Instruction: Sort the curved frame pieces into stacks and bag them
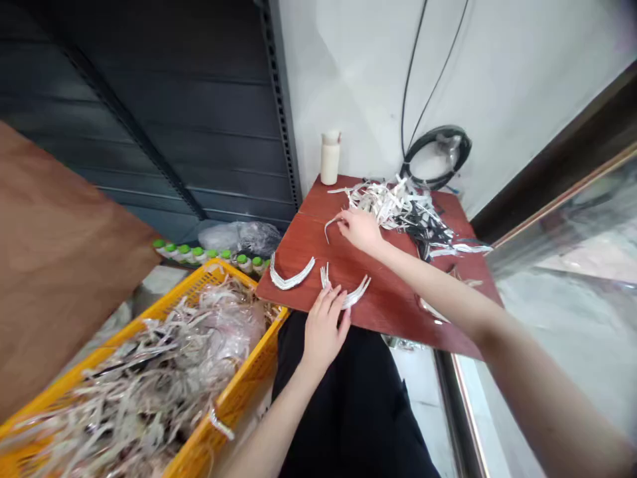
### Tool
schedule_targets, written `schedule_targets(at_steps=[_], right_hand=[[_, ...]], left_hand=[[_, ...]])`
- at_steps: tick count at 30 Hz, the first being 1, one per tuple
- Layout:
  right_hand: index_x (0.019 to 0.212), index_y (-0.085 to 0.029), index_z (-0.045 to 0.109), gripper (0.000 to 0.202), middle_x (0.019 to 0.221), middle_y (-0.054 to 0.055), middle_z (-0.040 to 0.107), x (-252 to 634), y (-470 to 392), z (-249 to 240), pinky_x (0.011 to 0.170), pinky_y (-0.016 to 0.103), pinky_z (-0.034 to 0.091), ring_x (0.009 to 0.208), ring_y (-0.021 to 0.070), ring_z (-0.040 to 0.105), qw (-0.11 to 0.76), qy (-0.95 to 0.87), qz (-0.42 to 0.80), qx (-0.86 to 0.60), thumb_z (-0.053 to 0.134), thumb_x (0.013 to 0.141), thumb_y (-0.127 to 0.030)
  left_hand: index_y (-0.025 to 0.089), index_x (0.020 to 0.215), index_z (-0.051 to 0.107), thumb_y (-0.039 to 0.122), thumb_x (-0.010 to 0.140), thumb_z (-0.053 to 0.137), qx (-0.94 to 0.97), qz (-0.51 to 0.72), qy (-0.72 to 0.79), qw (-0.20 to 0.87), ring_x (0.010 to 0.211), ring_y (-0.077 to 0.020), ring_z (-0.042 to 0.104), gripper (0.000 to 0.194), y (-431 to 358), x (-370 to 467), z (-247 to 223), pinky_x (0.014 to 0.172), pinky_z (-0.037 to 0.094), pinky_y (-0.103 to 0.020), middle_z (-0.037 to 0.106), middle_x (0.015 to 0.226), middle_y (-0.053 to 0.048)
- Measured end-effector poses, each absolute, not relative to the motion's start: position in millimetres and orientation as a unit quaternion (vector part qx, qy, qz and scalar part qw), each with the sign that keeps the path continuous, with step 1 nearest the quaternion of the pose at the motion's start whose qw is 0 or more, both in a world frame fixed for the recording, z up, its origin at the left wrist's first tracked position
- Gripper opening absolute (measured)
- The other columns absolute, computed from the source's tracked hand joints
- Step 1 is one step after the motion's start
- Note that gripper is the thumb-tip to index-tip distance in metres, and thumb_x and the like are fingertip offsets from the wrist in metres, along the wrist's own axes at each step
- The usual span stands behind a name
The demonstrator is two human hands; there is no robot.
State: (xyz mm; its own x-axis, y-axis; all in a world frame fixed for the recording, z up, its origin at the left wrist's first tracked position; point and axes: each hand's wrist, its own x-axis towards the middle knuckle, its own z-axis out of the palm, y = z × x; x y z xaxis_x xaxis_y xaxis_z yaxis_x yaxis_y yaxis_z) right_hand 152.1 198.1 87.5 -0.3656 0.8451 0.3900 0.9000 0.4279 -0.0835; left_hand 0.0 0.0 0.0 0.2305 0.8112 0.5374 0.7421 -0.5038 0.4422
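My right hand reaches over the reddish-brown tabletop, fingertips pinched on one thin curved strip that hangs off to their left. Near the front edge, my left hand lies with its fingers stretched out on a bundle of curved whitish strips; part of that bundle is hidden under the fingers. To its left rests a second curved bundle of strips. Beyond my right hand is a loose heap of white and black strips.
A yellow crate full of tangled strips and plastic film stands left of the table. Behind it are several green-capped bottles. A white bottle and a coiled black cable are by the wall. A brown panel juts in at left.
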Motion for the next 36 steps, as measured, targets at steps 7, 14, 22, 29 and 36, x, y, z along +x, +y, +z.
schedule_targets(at_steps=[7,14,22,29,36], right_hand=[[0.092,-0.01,0.077,0.03,0.1,0.021,0.069,125.5,246.1,80.5,0.094,0.046,0.031,0.106,0.0335,0.053,0.114,-0.829,-0.094,-0.539,0.048,0.089,-0.01],[0.11,-0.024,0.074,0.028,0.107,0.005,0.075,140.6,232.8,85.6,0.087,0.031,0.043,0.098,0.0218,0.066,0.21,-0.844,-0.01,-0.493,0.05,0.096,-0.029],[0.098,-0.022,0.076,0.022,0.102,0.004,0.076,155.8,160.3,86.9,0.087,0.031,0.051,0.093,0.0179,0.069,0.496,-0.67,0.412,-0.369,0.071,0.081,-0.034],[0.084,-0.018,0.066,0.02,0.075,0.001,0.07,169.6,136.9,91.7,0.067,0.028,0.051,0.067,0.0145,0.064,0.474,-0.638,0.436,-0.422,0.076,0.073,-0.031],[0.094,-0.02,0.057,0.015,0.083,0.001,0.071,164.7,101.0,80.7,0.073,0.027,0.048,0.078,0.0167,0.068,0.195,-0.841,0.271,-0.425,0.063,0.083,-0.012]], left_hand=[[0.018,0.129,0.057,0.021,0.094,0.053,0.782,0.38,0.491,0.059,0.136,-0.0264,0.048,0.035,-1.5,1.7,1.9,0.112,0.045,-0.048,0.062,0.135,-0.009],[0.017,0.13,0.056,0.02,0.094,0.052,0.785,0.385,0.483,0.049,0.136,-0.0263,0.048,0.036,-1.0,0.4,-0.3,0.113,0.043,-0.049,0.061,0.135,-0.01],[0.018,0.128,0.057,0.021,0.094,0.052,0.781,0.391,0.483,0.052,0.137,-0.0268,0.047,0.035,-0.9,2.1,0.4,0.113,0.043,-0.049,0.062,0.135,-0.01],[0.017,0.139,0.045,0.026,0.094,0.054,0.753,0.415,0.503,0.088,0.137,-0.0252,0.047,0.047,-3.1,1.9,4.2,0.112,0.044,-0.043,0.051,0.144,-0.015],[0.015,0.14,0.042,0.031,0.092,0.059,0.715,0.43,0.548,0.058,0.137,-0.0275,0.046,0.053,-13.4,-3.3,-0.3,0.118,0.033,-0.053,0.054,0.14,-0.016]])
